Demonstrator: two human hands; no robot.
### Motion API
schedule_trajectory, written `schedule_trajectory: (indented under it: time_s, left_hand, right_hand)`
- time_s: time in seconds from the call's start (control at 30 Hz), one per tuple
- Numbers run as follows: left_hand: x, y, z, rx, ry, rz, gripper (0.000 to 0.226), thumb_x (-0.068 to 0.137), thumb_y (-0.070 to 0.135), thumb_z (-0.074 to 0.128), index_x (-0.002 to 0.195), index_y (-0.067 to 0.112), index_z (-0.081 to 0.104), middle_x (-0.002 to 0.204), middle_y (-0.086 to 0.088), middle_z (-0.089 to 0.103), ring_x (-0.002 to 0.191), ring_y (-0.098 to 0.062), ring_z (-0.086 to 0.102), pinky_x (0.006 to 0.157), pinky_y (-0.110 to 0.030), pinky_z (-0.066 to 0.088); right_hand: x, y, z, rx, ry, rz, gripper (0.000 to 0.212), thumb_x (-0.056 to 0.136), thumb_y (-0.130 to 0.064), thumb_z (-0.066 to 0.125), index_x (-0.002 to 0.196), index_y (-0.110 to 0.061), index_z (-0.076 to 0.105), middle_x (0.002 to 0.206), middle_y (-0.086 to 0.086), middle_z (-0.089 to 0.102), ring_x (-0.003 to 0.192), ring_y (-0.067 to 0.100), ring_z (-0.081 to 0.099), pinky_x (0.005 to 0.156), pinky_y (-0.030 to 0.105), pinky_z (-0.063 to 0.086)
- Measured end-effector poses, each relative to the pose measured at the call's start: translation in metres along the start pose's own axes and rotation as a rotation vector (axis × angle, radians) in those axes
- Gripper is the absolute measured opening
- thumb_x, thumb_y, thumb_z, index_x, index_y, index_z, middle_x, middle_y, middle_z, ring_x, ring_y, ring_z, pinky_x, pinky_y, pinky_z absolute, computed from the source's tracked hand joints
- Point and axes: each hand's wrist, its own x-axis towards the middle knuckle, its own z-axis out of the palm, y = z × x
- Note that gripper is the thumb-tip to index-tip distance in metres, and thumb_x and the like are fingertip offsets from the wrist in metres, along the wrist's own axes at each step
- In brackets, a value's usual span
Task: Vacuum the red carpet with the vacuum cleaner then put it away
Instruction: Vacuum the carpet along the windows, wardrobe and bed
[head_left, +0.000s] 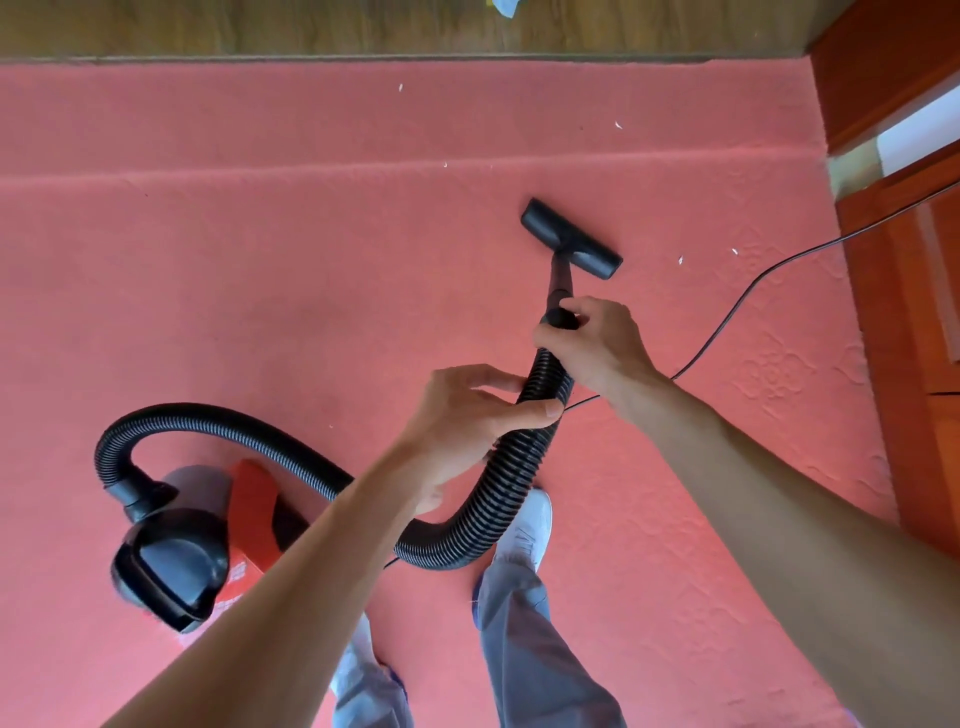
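Red carpet (260, 270) lies underfoot, the black T-shaped floor nozzle (571, 239) flat on it ahead of you. Your right hand (597, 345) wraps the tube's upper end, and your left hand (467, 421) closes round the black ribbed hose (488, 514) just behind. Steer toward the white scraps (680, 260) at the right. Keep the nozzle flat, clear of the thin black cord (753, 280). The red-and-black canister vacuum cleaner (208, 540) sits at your left.

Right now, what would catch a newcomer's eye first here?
The red carpet fills the view. At the centre, the left hand and right hand grip a black hose, its nozzle just ahead. The red and black vacuum cleaner sits lower left.
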Motion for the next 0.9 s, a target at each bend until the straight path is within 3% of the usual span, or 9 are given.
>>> schedule_trajectory:
  time_s: [0.1,0.27,0.4,0.6,0.73,0.9]
  left_hand:
    - [-0.027,-0.013,-0.021,-0.083,-0.003,-0.006,0.031,0.071,0.021,0.088,0.096,0.013,0.073,0.071,-0.001,0.076,0.066,-0.014,0.072,0.073,-0.038,0.06]
    - [-0.066,-0.035,-0.064,-0.208,0.018,-0.021,0.032,0.074,0.019,0.086,0.101,0.009,0.072,0.08,-0.005,0.078,0.069,-0.015,0.073,0.057,-0.025,0.058]
    - [-0.086,-0.049,-0.097,-0.301,0.054,-0.025,0.034,0.074,0.021,0.086,0.102,0.007,0.073,0.085,-0.008,0.078,0.07,-0.017,0.072,0.055,-0.023,0.055]
    - [-0.094,-0.059,-0.123,-0.404,0.08,-0.023,0.041,0.072,0.027,0.086,0.104,0.004,0.074,0.082,-0.006,0.076,0.071,-0.02,0.068,0.07,-0.033,0.059]
    - [-0.09,-0.06,-0.127,-0.449,0.084,-0.036,0.041,0.073,0.026,0.087,0.104,0.003,0.074,0.082,-0.007,0.076,0.069,-0.02,0.068,0.064,-0.03,0.057]
    - [-0.081,-0.052,-0.117,-0.492,0.084,-0.023,0.04,0.073,0.025,0.086,0.104,0.003,0.073,0.081,-0.007,0.075,0.07,-0.021,0.067,0.065,-0.031,0.057]
  right_hand:
    - [-0.021,-0.012,0.021,-0.025,-0.035,-0.025,0.024,0.074,-0.025,0.07,0.092,-0.009,0.07,0.105,0.01,0.06,0.088,0.019,0.058,0.058,0.02,0.042]
    - [-0.061,-0.047,0.059,-0.032,-0.078,-0.074,0.035,0.075,-0.018,0.071,0.105,0.0,0.069,0.112,0.016,0.064,0.103,0.027,0.061,0.083,0.037,0.052]
    - [-0.08,-0.078,0.087,-0.084,-0.162,-0.108,0.037,0.076,-0.015,0.07,0.108,0.002,0.068,0.115,0.015,0.065,0.104,0.03,0.062,0.084,0.039,0.053]
    - [-0.08,-0.104,0.115,-0.153,-0.197,-0.035,0.035,0.079,-0.02,0.07,0.109,-0.003,0.069,0.116,0.013,0.064,0.107,0.028,0.06,0.087,0.037,0.05]
    - [-0.059,-0.108,0.124,-0.108,-0.238,0.109,0.036,0.075,-0.027,0.076,0.104,-0.008,0.065,0.102,0.008,0.068,0.085,0.022,0.065,0.065,0.028,0.051]
    - [-0.037,-0.111,0.123,-0.13,-0.214,0.138,0.043,0.072,-0.022,0.077,0.107,-0.005,0.059,0.102,0.01,0.065,0.085,0.026,0.064,0.06,0.027,0.046]
